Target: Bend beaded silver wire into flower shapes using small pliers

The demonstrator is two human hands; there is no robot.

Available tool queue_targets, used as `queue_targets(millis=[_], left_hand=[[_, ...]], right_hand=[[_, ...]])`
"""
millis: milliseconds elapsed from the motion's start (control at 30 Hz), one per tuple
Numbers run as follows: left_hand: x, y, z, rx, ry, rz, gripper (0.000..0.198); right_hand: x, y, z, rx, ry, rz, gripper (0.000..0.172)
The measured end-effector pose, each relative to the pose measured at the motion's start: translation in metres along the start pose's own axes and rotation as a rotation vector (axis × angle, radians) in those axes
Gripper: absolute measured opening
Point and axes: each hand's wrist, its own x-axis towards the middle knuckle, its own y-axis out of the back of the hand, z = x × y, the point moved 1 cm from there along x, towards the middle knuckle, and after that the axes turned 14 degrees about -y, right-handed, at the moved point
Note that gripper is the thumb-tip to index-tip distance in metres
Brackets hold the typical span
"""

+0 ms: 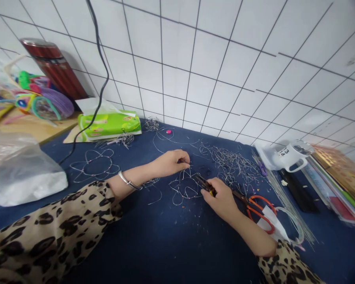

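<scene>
My right hand [221, 199] is wrapped round a pair of pliers [205, 183] with dark jaws and a bit of yellow on the handle. The jaws point left, at the right edge of a wire flower [182, 196] with looped petals and small beads, lying on the blue cloth. At the flower's upper edge, my left hand [175, 161] is closed in a pinch. What sits between its fingertips is too small to make out. Left of that wrist lies a larger wire flower [90, 170] with pinkish beads.
Tangled wire pieces [233, 161] spread behind my right hand. Orange-handled scissors [260, 213], straight wires [286, 209] and a white mug [294, 156] are to the right. A green tissue pack [112, 124], a plastic bag [23, 169] and a red thermos [56, 69] stand left. A black cable [102, 86] hangs down.
</scene>
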Motion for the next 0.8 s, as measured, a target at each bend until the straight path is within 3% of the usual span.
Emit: queue_targets(millis=[67, 167, 300, 400, 600, 800], left_hand=[[0.001, 0.004, 0.01, -0.025, -0.044, -0.036, 0.013], [-0.003, 0.005, 0.024, -0.094, -0.132, -0.226, 0.028], [-0.017, 0.003, 0.026, -0.076, -0.142, -0.363, 0.048], [-0.029, 0.001, 0.021, -0.063, -0.118, -0.384, 0.057], [-0.04, 0.0, 0.015, -0.096, -0.098, -0.317, 0.066], [-0.042, -0.005, 0.015, 0.104, -0.13, -0.359, 0.069]], right_hand=[[0.0, 0.0, 0.0, -0.004, 0.012, -0.002, 0.005], [0.001, 0.0, 0.0, -0.036, 0.03, -0.011, 0.005], [0.002, -0.001, -0.001, -0.107, 0.055, -0.021, 0.006], [0.003, -0.003, -0.001, -0.159, 0.067, -0.038, 0.008], [0.004, -0.005, -0.001, -0.231, 0.089, -0.046, 0.009], [0.003, -0.006, 0.0, -0.259, 0.112, -0.027, 0.01]])
